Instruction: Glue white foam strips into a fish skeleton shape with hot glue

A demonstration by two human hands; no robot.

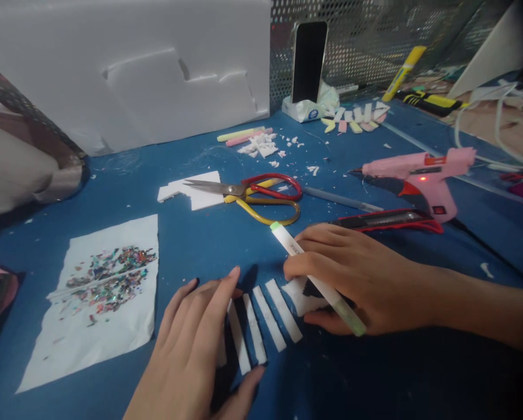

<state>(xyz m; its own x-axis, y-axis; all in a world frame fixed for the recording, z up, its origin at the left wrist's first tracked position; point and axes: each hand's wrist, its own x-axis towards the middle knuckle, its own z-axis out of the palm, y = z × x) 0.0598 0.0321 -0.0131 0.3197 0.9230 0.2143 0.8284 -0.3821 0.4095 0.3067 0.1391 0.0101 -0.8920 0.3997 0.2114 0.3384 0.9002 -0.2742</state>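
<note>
Four or more slim white foam-like strips [269,319] lay side by side on the matte blue tabletop [182,245], between the hands. Spacing them seemed the step in hand, calling next for light fingertips. The left hand [195,326] curved over the outermost strips, its pinch unclear; the right hand [358,274] gripped a white marker with green ends [329,292]. A red-bodied cutter [388,220] hemmed that hand's far side; more room opened leftward, before the glitter-strewn white paper [121,338].

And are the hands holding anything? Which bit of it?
The right hand holds the marker around its middle. The left hand is by the white strips; whether it grips one, I can't tell.
</note>
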